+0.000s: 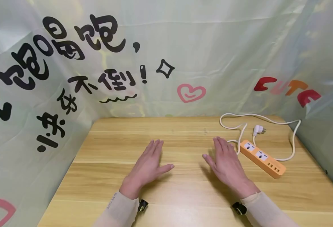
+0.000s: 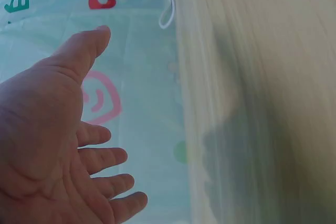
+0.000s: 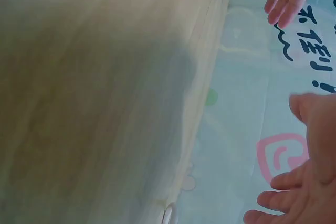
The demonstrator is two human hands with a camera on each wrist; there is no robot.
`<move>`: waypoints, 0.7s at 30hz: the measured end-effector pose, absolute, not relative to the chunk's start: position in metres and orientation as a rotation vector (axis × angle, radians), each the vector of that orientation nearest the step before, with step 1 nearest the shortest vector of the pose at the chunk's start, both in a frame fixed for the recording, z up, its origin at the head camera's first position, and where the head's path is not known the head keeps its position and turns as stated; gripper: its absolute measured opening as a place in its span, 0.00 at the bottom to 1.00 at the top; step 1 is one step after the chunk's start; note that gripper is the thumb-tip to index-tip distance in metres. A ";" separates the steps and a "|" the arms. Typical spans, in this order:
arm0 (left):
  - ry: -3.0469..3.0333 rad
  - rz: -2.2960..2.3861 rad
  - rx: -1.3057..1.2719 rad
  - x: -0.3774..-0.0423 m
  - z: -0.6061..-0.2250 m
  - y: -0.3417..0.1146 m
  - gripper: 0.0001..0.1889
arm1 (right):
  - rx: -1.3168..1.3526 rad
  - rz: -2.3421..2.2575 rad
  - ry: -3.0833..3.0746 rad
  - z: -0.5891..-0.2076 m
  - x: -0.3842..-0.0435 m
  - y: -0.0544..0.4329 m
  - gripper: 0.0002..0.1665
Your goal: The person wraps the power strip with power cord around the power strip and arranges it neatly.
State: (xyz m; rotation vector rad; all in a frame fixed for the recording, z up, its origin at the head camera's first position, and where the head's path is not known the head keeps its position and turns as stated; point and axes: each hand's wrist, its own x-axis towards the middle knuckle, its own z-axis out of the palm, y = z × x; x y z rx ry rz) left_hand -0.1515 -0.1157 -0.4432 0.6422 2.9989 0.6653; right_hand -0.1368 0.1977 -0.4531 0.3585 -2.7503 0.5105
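Both hands are held over a wooden table (image 1: 180,189), apart from each other and holding nothing. The left hand (image 1: 148,167) has straight fingers and its thumb spread toward the middle; in the left wrist view its palm (image 2: 37,129) faces the camera. Likewise extended, the right hand (image 1: 227,164) points its thumb inward, and part of it (image 3: 315,166) shows in the right wrist view. Closest to the right hand is an orange power strip (image 1: 263,159) with white sockets and several USB ports. Its white cord (image 1: 294,135) loops behind it, and the white plug (image 1: 258,130) lies inside the loop.
A pale fabric curtain (image 1: 226,56) with black lettering, a pink heart (image 1: 191,93) and coloured letters encloses the back and sides of the table. Dark wrist devices (image 1: 142,205) sit at both cuffs. Shadows of the hands fall on the wood.
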 end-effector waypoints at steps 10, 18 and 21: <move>2.856 0.906 0.752 -0.154 -0.448 -0.074 0.45 | 0.205 0.675 -2.623 -0.449 -0.139 0.222 0.35; 2.767 1.013 0.774 -0.157 -0.453 -0.039 0.41 | 0.069 0.742 -2.641 -0.448 -0.143 0.251 0.31; 2.753 1.005 0.788 -0.158 -0.454 -0.030 0.41 | 0.023 0.734 -2.647 -0.449 -0.145 0.262 0.31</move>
